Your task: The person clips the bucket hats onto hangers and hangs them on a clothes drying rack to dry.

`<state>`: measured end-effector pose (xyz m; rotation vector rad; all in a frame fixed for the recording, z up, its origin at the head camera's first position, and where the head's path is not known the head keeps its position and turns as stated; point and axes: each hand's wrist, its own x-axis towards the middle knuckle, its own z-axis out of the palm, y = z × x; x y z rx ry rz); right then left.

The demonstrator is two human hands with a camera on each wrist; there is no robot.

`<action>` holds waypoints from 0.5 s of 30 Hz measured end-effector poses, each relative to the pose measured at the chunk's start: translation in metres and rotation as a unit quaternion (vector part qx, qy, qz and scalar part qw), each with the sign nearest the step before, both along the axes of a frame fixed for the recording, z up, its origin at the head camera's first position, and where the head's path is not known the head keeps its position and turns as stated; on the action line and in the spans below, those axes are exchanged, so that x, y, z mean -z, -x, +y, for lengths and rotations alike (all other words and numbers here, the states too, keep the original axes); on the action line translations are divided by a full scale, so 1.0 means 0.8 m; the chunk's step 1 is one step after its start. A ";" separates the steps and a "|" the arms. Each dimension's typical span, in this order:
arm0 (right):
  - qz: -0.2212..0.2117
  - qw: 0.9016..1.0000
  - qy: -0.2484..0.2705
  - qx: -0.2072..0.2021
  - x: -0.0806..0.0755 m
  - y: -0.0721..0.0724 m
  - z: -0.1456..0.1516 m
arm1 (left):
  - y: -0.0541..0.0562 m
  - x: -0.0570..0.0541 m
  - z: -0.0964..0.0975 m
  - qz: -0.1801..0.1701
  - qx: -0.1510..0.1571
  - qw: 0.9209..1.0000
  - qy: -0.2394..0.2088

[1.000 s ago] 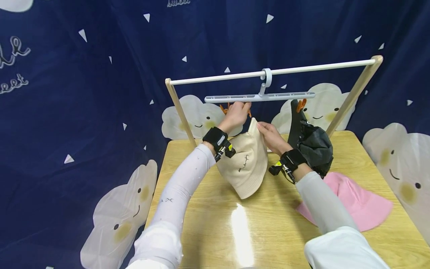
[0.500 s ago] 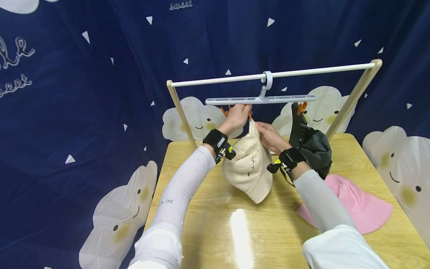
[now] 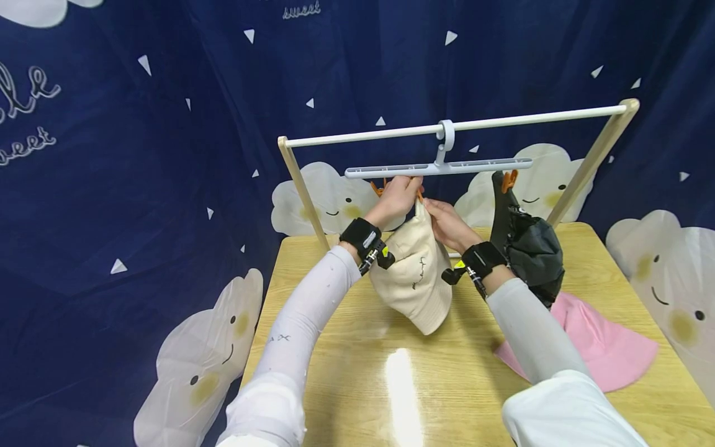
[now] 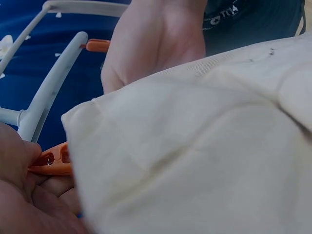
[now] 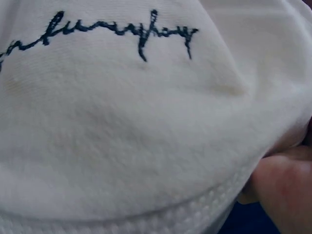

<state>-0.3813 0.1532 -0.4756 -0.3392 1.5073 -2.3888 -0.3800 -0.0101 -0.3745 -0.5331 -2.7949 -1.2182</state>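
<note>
A cream bucket hat [image 3: 410, 276] with dark stitched lettering hangs by its pinched-up brim under the pale hanger [image 3: 475, 166]. My right hand [image 3: 449, 225] grips that brim near its top corner. Just above, my left hand [image 3: 398, 197] pinches the handles of an orange clip [image 4: 57, 160] between thumb and fingers. In the left wrist view, the clip's front end meets the brim edge, and the cloth hides its tips. Lettering [image 5: 122, 30] and brim stitching fill most of the right wrist view, where part of a hand shows at the right edge.
The hanger hooks over a white rail [image 3: 363, 133] on wooden posts. To the right, a black hat [image 3: 530, 248] hangs from another orange clip [image 3: 509, 180]. A pink bucket hat [image 3: 606, 344] lies on the wooden table [image 3: 346, 372]. A dark blue curtain [image 3: 139, 186] stands behind.
The cream hat's brim corner has come up against the orange clip, and its lower part has swung right. My right hand has moved slightly left; the hanger and black hat have shifted slightly right.
</note>
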 end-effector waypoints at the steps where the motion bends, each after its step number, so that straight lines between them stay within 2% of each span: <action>1: 0.001 1.000 -0.004 0.001 -0.001 0.001 -0.001 | 0.000 0.000 0.000 0.001 -0.001 1.000 0.001; 9: -0.012 1.000 0.004 0.003 -0.004 0.011 -0.008 | 0.001 0.003 -0.004 -0.004 0.000 1.000 -0.020; 15: -0.006 1.000 -0.006 0.009 -0.004 0.019 -0.010 | 0.000 0.004 -0.004 -0.013 0.002 0.999 -0.045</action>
